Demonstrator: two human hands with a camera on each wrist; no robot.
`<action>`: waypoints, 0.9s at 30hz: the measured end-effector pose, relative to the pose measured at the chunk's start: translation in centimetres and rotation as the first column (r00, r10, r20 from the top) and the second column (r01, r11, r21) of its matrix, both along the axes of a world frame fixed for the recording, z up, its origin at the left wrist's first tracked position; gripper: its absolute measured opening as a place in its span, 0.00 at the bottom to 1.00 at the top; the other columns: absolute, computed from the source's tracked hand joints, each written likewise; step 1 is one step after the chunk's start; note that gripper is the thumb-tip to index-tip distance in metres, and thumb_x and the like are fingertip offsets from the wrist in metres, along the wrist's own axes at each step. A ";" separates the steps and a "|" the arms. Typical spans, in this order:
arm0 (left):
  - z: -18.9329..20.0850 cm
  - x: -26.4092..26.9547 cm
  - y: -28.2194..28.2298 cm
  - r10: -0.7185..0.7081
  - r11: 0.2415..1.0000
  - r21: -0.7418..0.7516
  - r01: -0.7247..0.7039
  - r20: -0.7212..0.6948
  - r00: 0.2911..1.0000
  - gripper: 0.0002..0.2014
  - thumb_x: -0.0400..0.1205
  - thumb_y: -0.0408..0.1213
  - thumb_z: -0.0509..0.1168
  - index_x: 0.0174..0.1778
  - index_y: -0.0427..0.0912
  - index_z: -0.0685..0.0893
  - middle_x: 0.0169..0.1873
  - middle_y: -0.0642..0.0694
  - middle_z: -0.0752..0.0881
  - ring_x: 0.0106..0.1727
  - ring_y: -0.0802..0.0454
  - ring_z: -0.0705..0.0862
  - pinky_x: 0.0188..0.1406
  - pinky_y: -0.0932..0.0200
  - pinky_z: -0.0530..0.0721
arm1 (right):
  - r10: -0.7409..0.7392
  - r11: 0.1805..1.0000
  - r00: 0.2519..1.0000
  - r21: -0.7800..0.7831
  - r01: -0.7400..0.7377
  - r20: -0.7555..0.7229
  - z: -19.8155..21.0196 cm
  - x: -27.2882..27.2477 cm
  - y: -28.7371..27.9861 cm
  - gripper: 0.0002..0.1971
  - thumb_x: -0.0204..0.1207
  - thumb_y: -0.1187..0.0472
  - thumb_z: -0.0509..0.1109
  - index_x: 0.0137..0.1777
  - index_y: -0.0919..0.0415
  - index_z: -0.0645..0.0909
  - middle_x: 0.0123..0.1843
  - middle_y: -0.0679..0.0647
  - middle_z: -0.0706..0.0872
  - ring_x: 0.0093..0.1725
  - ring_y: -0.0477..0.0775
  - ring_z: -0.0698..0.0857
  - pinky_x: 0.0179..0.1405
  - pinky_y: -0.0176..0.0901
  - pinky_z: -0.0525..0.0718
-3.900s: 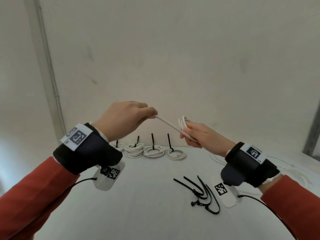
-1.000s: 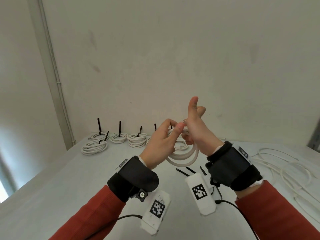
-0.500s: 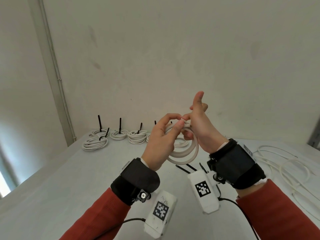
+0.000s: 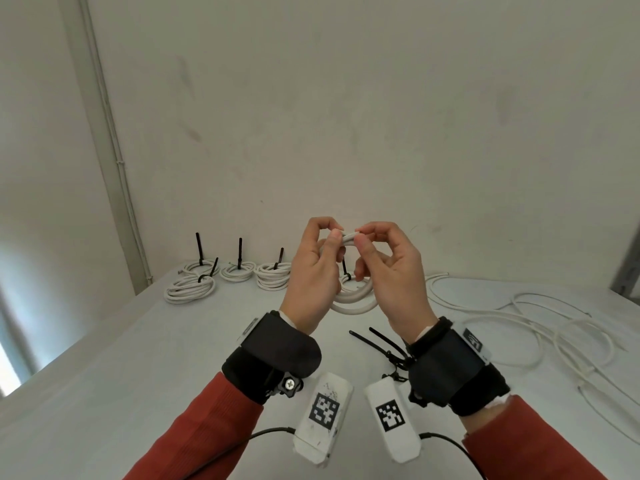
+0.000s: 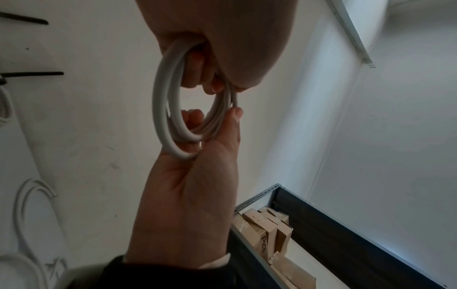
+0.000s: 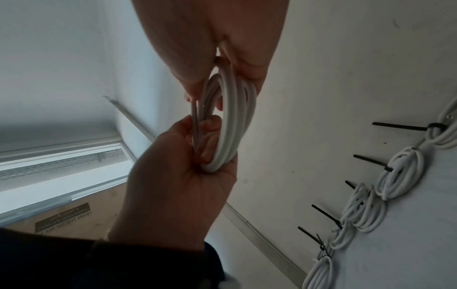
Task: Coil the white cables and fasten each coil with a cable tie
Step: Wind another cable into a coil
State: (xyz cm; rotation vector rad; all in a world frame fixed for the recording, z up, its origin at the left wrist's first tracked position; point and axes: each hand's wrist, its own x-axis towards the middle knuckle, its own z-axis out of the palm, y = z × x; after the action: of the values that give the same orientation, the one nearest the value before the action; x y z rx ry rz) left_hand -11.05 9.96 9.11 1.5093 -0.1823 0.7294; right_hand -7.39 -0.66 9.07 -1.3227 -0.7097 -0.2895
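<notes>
left hand (image 4: pixel 311 289) and right hand (image 4: pixel 391 282) both pinch the coil (image 4: pixel 353 304) in curled fingers (image 4: pixel 363 245) mid-frame above the desk (image 4: pixel 138 358), no tie on it yet; tied coils (image 4: pixel 239 271) left-centre done, loose cables (image 4: pixel 554 327) at right to go.

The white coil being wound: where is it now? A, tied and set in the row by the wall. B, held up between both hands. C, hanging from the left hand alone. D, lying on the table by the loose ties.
B: the left hand and the right hand both pinch the top of the white coil, which hangs above the table.
</notes>
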 end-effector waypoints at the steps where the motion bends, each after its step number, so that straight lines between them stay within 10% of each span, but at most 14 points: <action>1: 0.1 0.0 -0.1 -0.005 1.000 0.008 0.005 -0.006 1.000 0.06 0.88 0.41 0.54 0.47 0.52 0.73 0.30 0.48 0.72 0.20 0.58 0.63 0.20 0.63 0.63 | -0.008 1.000 1.000 0.005 0.008 0.003 -0.1 0.0 0.1 0.02 0.80 0.63 0.68 0.50 0.56 0.79 0.46 0.55 0.82 0.27 0.50 0.78 0.30 0.41 0.80; 9: -0.3 0.0 -0.2 -0.025 0.999 -0.035 0.024 -0.016 1.000 0.05 0.89 0.36 0.52 0.49 0.47 0.72 0.29 0.49 0.74 0.17 0.59 0.64 0.16 0.66 0.64 | -0.003 0.996 0.993 0.092 0.014 -0.118 -0.7 0.0 0.5 0.07 0.85 0.65 0.60 0.47 0.52 0.73 0.45 0.49 0.78 0.25 0.46 0.70 0.25 0.40 0.73; 15: -2.0 0.3 -0.3 0.071 0.975 0.211 -0.064 -0.025 0.997 0.03 0.84 0.45 0.62 0.52 0.53 0.76 0.28 0.53 0.76 0.26 0.52 0.71 0.27 0.55 0.74 | -0.098 0.994 0.979 0.040 0.106 -0.178 -2.0 0.9 0.5 0.08 0.84 0.63 0.62 0.46 0.49 0.74 0.45 0.51 0.78 0.33 0.46 0.74 0.32 0.43 0.74; 22: -3.9 1.3 0.0 -0.082 0.997 -0.020 0.080 -0.200 0.976 0.02 0.87 0.34 0.57 0.52 0.41 0.74 0.35 0.44 0.80 0.21 0.56 0.70 0.24 0.61 0.74 | 0.075 0.997 0.938 0.056 -0.059 -0.338 -3.5 2.0 -0.3 0.06 0.85 0.66 0.61 0.46 0.56 0.73 0.34 0.51 0.77 0.23 0.42 0.73 0.27 0.37 0.73; 27: -6.6 2.5 1.0 -0.075 0.997 -0.044 0.065 -0.263 0.962 0.09 0.88 0.34 0.55 0.41 0.44 0.71 0.33 0.44 0.77 0.18 0.59 0.65 0.18 0.66 0.69 | -0.011 0.936 0.963 -0.342 -0.085 -0.270 -4.0 3.9 -2.6 0.01 0.80 0.63 0.68 0.49 0.58 0.79 0.45 0.54 0.84 0.40 0.47 0.82 0.38 0.31 0.77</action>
State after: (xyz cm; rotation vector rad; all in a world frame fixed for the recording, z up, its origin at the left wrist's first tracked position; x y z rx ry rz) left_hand -8.53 10.97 2.51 1.5428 -0.0209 0.4663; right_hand -3.54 -3.29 5.02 -1.6491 -0.5707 0.0552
